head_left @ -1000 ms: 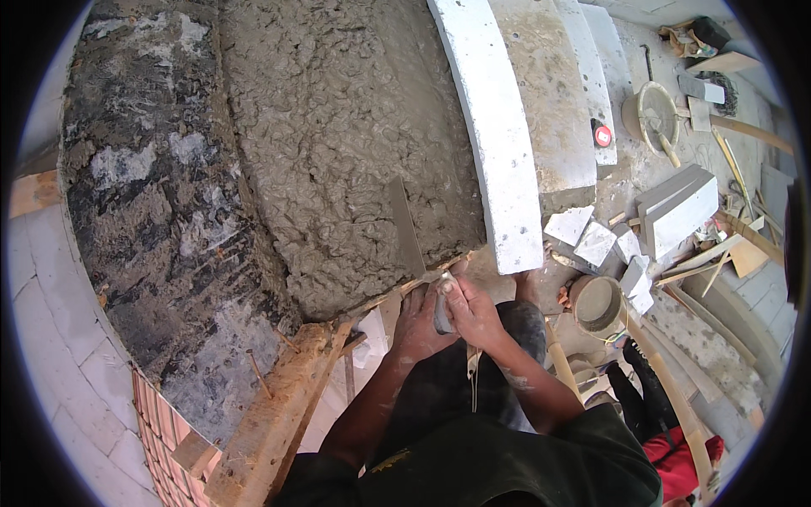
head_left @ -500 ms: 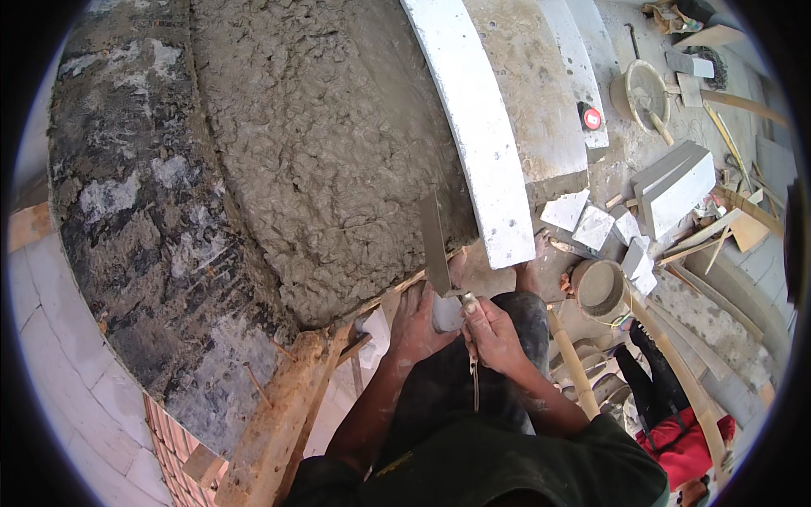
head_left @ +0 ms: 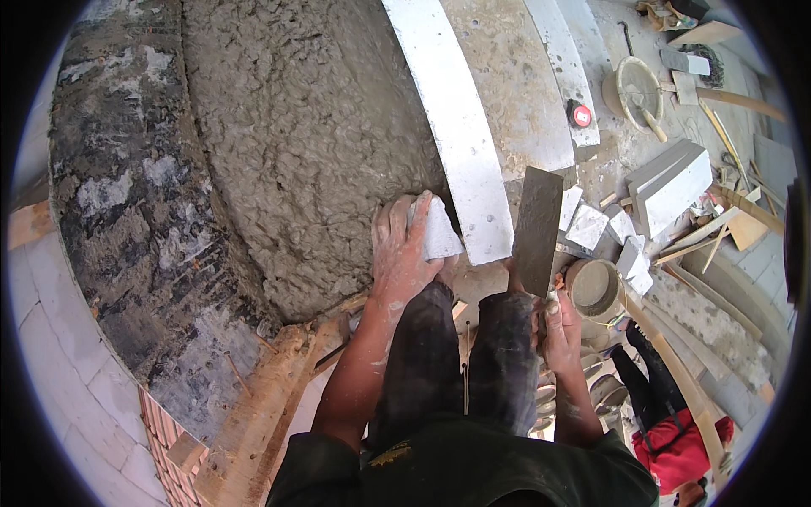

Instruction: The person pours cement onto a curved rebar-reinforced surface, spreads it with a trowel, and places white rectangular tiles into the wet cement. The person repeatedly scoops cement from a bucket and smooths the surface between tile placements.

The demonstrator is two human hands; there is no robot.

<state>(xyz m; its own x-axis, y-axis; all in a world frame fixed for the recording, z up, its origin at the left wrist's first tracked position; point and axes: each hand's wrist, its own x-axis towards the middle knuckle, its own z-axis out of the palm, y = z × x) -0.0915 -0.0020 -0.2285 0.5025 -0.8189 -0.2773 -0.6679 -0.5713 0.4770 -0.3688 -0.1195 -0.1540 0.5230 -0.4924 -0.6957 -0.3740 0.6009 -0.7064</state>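
A small white block (head_left: pixel 440 231) is in the grip of my left hand (head_left: pixel 399 249), held at the near right corner of the wet grey mortar (head_left: pixel 296 135). Right beside it is the end of a long white slab (head_left: pixel 460 127). My right hand (head_left: pixel 559 334) is closed around the handle of a trowel (head_left: pixel 539 228) over my right knee. The long flat blade points away from me and has a grey smear of mortar on it. Whether the block touches the mortar is hard to make out.
A timber board (head_left: pixel 262 406) with nails runs along the near left edge. On the right are a mortar bucket (head_left: pixel 593 287), another bucket (head_left: pixel 638 89), white block offcuts (head_left: pixel 587 226) and wooden poles (head_left: pixel 676 372). Someone in red (head_left: pixel 684 448) is at the lower right.
My left hand has moved forward, carrying the white block from above my lap to the mortar's edge. My right hand has swung right with the trowel, away from the left.
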